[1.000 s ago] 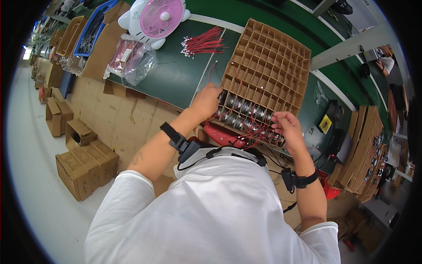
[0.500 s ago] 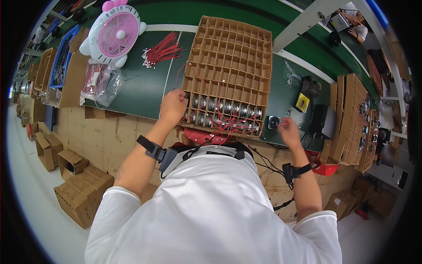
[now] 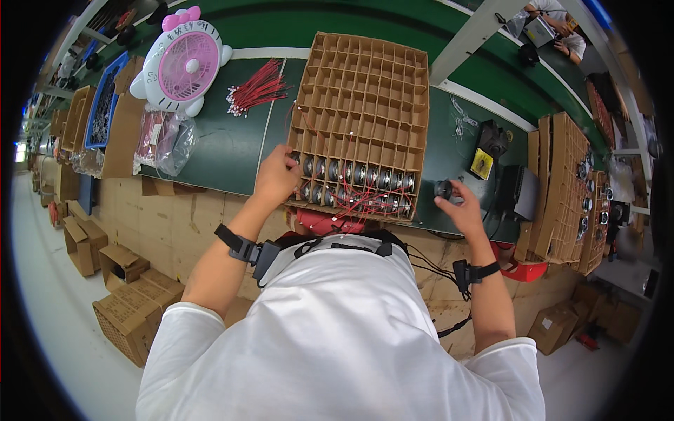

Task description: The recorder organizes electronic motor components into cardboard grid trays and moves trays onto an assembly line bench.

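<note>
At the left edge of the divided carton [image 3: 365, 105], the left hand [image 3: 277, 179] covers a small part, so what its fingers touch cannot be told. Inside the carton, tangled red wires [image 3: 379, 201] hide many of the round metal parts [image 3: 362, 173]. To the right of the carton, the right hand [image 3: 460, 208] hides a piece of the dark round part [image 3: 443, 187], too small for details. Below the carton, a red object [image 3: 323, 223] is partly covered. Left of the carton, the clear bag [image 3: 181, 147] blurs its contents. Far beyond the carton's right corner, a co-worker [image 3: 576, 46] is cut by the upper edge.
</note>
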A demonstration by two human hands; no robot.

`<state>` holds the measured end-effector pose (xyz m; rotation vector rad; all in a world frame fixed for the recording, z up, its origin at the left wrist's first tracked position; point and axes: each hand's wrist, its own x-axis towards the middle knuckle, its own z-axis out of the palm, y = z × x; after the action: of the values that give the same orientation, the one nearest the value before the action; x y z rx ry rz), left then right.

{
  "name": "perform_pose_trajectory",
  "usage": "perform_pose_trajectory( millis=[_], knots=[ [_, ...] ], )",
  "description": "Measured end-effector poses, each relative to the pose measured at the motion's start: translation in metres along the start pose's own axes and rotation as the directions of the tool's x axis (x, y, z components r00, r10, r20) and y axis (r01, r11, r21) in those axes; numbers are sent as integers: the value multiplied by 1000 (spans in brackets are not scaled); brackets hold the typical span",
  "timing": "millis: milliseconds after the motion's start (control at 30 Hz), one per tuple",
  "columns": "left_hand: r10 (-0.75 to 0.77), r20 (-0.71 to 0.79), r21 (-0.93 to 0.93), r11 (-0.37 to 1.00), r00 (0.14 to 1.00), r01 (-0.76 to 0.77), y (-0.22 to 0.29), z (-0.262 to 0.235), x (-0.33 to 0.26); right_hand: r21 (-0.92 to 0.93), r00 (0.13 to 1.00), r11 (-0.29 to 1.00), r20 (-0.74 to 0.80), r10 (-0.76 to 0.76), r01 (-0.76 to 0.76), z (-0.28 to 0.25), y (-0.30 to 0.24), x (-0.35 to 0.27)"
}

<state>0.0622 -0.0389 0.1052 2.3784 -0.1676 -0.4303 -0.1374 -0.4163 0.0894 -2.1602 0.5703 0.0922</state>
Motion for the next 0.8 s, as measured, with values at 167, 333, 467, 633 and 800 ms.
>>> perform_pose_trajectory(
  millis=[167, 333, 467, 633, 800],
  knots=[
    [100, -104, 20, 995, 990, -99, -1, 2, -7, 823, 930, 455, 368, 28, -340, -32, -36, -6],
    [288, 107, -375, 898, 952, -229, 59, 2, -27, 917, 884, 217, 386, -264, -335, -24, -82, 1],
    [406, 263, -604, 777, 875, -179, 113, 1, -47, 936, 887, 175, 347, -306, -306, -4, -109, 2],
    [344, 505, -657, 748, 792, 94, 139, -5, -72, 938, 851, 130, 347, -394, -322, 23, -137, 3],
    [453, 365, -684, 723, 813, -96, 123, -1, -68, 914, 808, 170, 406, -427, -370, 43, -153, 6]
  ],
)
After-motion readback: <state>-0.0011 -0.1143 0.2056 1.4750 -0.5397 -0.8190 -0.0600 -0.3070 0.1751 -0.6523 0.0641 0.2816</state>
